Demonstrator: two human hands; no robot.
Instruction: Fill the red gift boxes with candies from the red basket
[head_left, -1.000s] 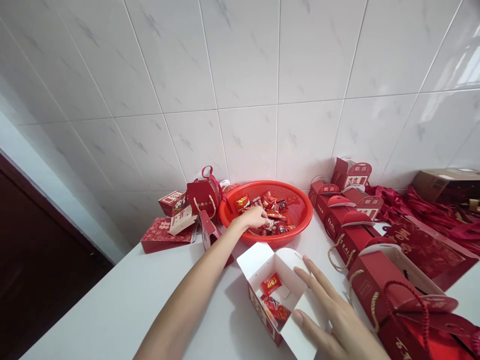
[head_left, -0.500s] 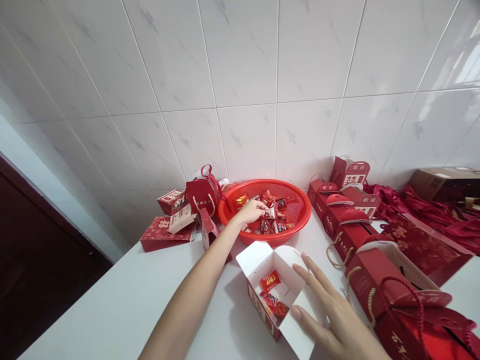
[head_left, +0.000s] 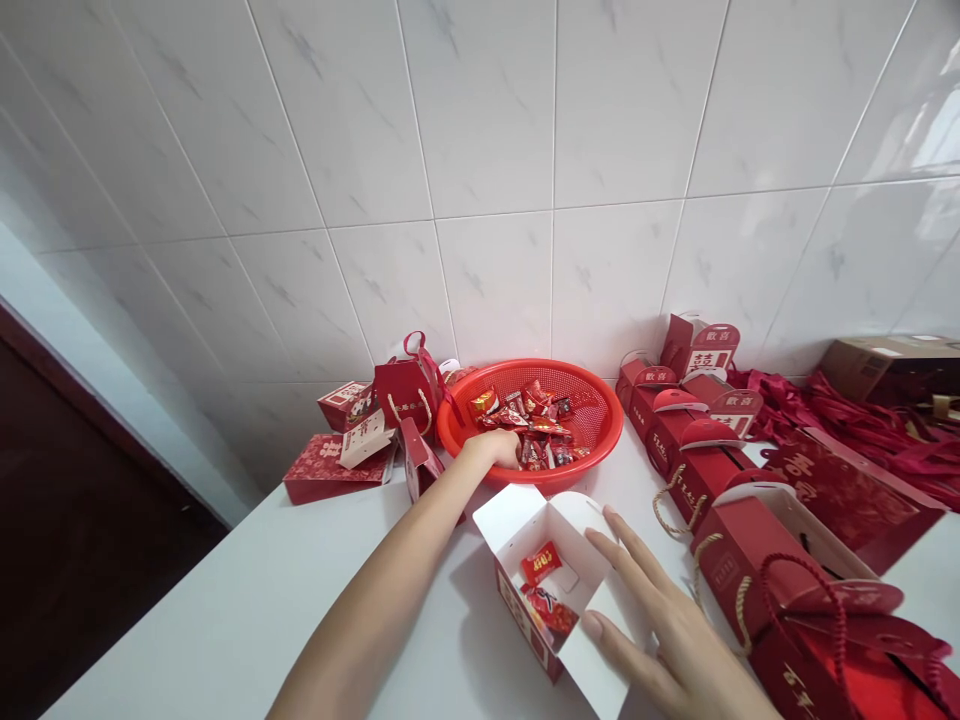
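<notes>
White flaps stand open on the nearest box, which sits on the pale worktop with its printed red side turned to the lower left. The right hand is at its right side, fingers spread over the flaps, the grip open and touching rather than clasping. Inside the box lie a small red sweet and a larger red packet with dark and white lettering. To the right, red carrier boxes run away in a line toward the wall, several with rounded tops, cord handles and gold characters; a wide red box with a floral pattern lies beyond their right side. Past the open box, the left hand reaches into a red plastic basket, its fingers hidden at the near left of the wrapped sweets, so whether its grip is closed on one cannot be told. Left of the basket are a leaning red box, a patterned flat box with a cream-faced box resting on it, a small red box and an upright ribboned box. Farther off at the right, crimson ribbons lie heaped beside a brown carton. Behind everything rises the grey-veined tiled wall.
</notes>
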